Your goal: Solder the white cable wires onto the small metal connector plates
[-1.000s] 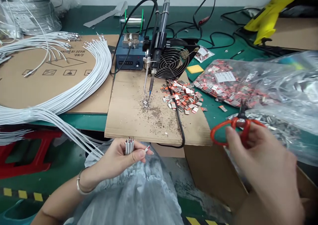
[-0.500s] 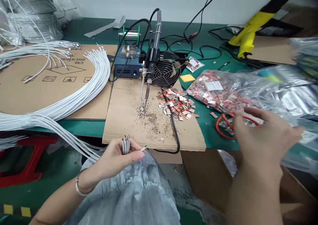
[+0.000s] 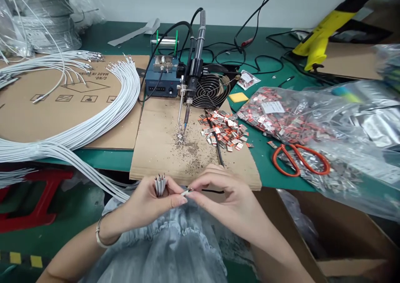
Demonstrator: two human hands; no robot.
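Observation:
My left hand (image 3: 150, 202) is closed around several white cables (image 3: 160, 185), whose stripped ends stick up out of the fist. Between its thumb and forefinger one cable end (image 3: 185, 192) points to the right. The fingertips of my right hand (image 3: 226, 195) pinch the tip of that same cable end, in front of the cardboard's near edge. Behind the hands a soldering iron (image 3: 193, 73) hangs in a stand, its tip pointing down over a heap of solder bits (image 3: 180, 138). Small metal-and-orange connectors (image 3: 225, 129) lie piled to its right.
A blue soldering controller (image 3: 161, 83), a solder spool (image 3: 165, 41) and a black fan (image 3: 210, 89) stand at the back. Orange-handled scissors (image 3: 286, 160) and plastic bags of parts (image 3: 281, 114) are on the right. A large cable bundle (image 3: 103, 116) curves across the left cardboard.
My right hand has come in from the right, beside the scissors, to the cable end at my left hand, and now pinches its tip. The left hand has hardly moved.

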